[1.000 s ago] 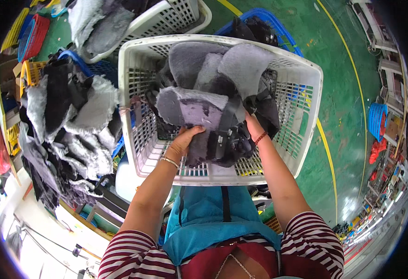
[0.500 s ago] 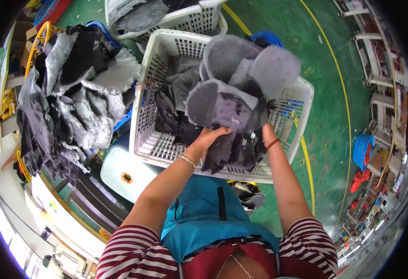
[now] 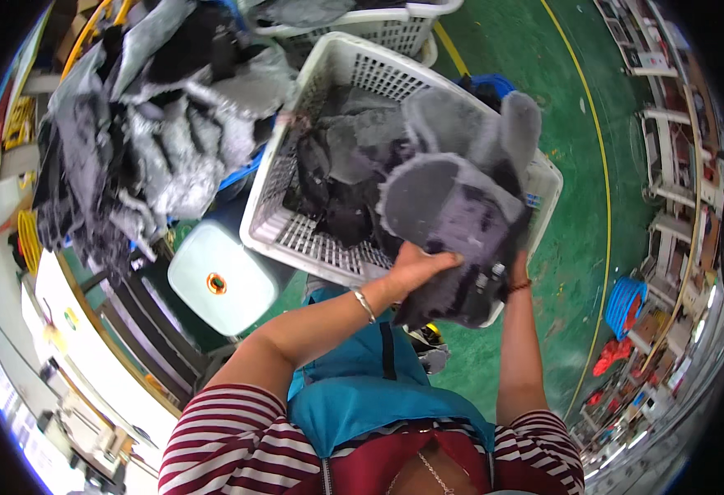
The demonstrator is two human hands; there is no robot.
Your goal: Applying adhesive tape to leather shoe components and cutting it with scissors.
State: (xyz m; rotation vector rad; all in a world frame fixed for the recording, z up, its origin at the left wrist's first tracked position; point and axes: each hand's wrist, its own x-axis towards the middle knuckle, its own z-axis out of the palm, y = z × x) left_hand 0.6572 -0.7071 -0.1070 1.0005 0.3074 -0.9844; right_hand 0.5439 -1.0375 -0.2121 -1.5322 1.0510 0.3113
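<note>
My left hand (image 3: 422, 271) is closed on the near edge of a bundle of grey plush fabric pieces (image 3: 481, 219), its thumb lying on top. The pieces have rounded ends and dark, short-furred patches. At the bundle's right side is my right hand (image 3: 519, 271), with its fingers hidden behind the fabric; it appears to support the bundle from there. The bundle is held tilted over the right part of a white plastic basket (image 3: 265, 216) with slotted walls. More loose grey and black plush pieces (image 3: 350, 153) lie inside that basket.
A tall heap of grey furry pieces (image 3: 176, 157) rises on the left. A pale stool (image 3: 213, 285) with an orange-ringed hole stands near it. Beyond is another white basket (image 3: 383, 31). A blue basket (image 3: 626, 305) and red bag (image 3: 611, 356) sit right, across the green floor (image 3: 572, 181).
My hands have carried the bundle right and closer to me, toward the basket's near right corner. The view has shifted, and more of the stool and of the pieces inside the basket shows.
</note>
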